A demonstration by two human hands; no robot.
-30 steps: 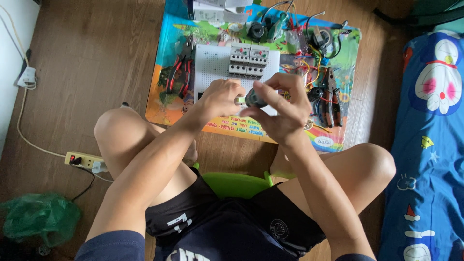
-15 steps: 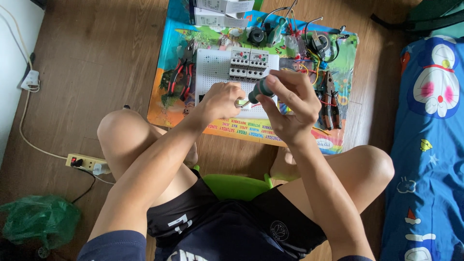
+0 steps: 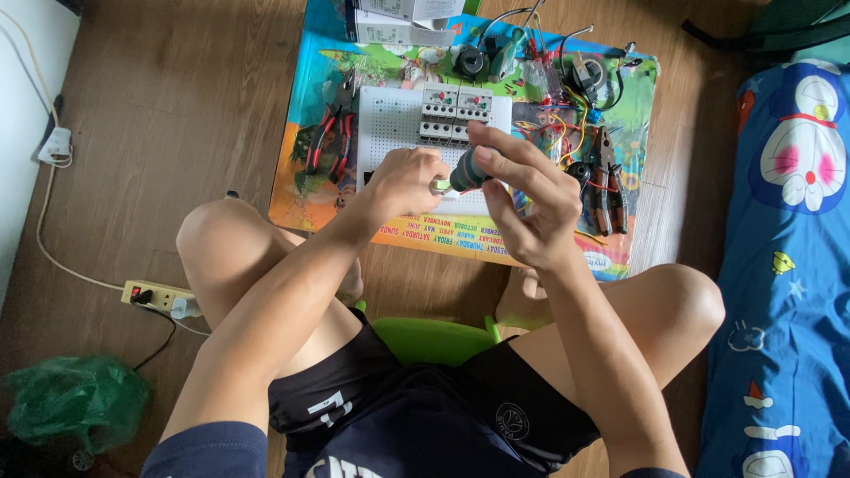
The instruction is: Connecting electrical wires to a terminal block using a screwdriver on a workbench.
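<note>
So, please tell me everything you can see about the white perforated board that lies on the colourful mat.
The white perforated board is a flat rectangular panel, apparently plastic, covered with a regular grid of small holes. It lies flat on the colourful printed mat on the wooden floor. Two grey-white switch modules sit at its upper right. The left hand covers its lower part, and the right hand holds a dark-handled screwdriver above it.

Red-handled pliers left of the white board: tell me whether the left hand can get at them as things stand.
Probably yes. The red-handled pliers lie uncovered on the mat, just beside the left hand, though its fingers are now pinching something small at the screwdriver tip.
</note>
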